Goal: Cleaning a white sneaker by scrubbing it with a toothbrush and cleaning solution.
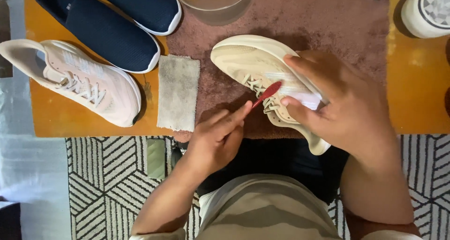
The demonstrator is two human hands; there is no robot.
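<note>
Knees and a beige shirt (267, 212) fill the bottom edge, over a patterned rug (103, 179). Above them, the left hand (218, 139) has its grip pressed together on a red brush (267, 94), fingers pinching the handle, bristle end at the laces of a cream shoe (258, 66). That shoe lies on a brown towel (328, 24) on the bench (417, 80), heel hanging past the near edge. The right hand (347, 104) clamps it from the side, fingers curled over the upper — a firm hold, though how far the palm wraps is hidden.

Risks, as I judge them: the brush could snag in the laces and flick grime outward, and a hard push could tip the overhanging shoe off the edge. A water bowl (213, 3) stands just beyond — an elbow swing might spill it toward the grey cloth (178, 92), pink shoe (75, 78) and navy shoes (108, 29).
</note>
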